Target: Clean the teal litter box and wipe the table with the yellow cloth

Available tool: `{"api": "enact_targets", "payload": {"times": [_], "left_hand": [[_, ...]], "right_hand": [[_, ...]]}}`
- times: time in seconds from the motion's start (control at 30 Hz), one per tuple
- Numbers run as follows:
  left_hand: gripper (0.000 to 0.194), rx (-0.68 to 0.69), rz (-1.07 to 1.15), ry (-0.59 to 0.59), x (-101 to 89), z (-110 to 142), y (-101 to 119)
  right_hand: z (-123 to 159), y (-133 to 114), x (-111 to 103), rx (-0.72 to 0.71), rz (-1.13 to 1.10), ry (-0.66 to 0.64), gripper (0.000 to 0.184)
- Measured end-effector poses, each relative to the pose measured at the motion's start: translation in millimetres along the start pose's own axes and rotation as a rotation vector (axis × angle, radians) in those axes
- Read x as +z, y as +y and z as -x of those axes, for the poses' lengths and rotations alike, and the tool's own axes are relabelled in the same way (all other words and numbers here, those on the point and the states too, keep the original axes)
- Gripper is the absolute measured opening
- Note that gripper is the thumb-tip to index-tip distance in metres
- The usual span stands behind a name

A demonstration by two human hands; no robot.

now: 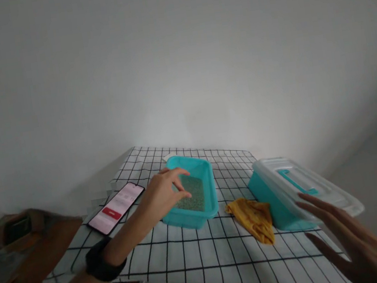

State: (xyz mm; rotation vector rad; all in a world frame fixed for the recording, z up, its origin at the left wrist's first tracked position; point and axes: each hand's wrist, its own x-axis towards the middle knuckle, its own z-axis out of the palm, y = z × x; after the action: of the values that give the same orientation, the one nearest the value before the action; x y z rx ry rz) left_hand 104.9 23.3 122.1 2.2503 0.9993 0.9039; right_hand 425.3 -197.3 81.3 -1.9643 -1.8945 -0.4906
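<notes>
My left hand (167,189), with a black band on its wrist, hovers over the left side of a turquoise tub (209,190). Thumb and fingers are curved but apart, and nothing shows between them. A layer of fine greenish grains (194,197) covers the tub's bottom; their kind is too small to make out. At the lower right my right hand (348,240) is open, fingers stretched toward a turquoise box (275,201) with a clear lid (305,166) and turquoise handle. Whether it touches the lid I cannot tell. A crumpled mustard-yellow cloth (253,219) lies between tub and box.
A phone (117,209) with a lit screen lies left of the tub. The table (191,257) has a white cover with a black grid and stands against a pale wall (177,67). A cardboard box (17,228) is on the far left, below the table.
</notes>
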Motion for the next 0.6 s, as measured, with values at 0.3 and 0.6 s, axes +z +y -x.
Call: {"api": "enact_targets", "payload": {"times": [0.3,0.6], "left_hand": [[0.037,0.047,-0.057,0.033,0.8,7.5,-18.3],[0.014,0.001,-0.070,-0.100,-1.6,10.2,-15.4]], "right_hand": [[-124.8,-57.6,40.3,-0.048,-0.561,0.014,0.029],[-291.3,-97.4,158.5,0.002,-0.597,-0.269,0.023]]}}
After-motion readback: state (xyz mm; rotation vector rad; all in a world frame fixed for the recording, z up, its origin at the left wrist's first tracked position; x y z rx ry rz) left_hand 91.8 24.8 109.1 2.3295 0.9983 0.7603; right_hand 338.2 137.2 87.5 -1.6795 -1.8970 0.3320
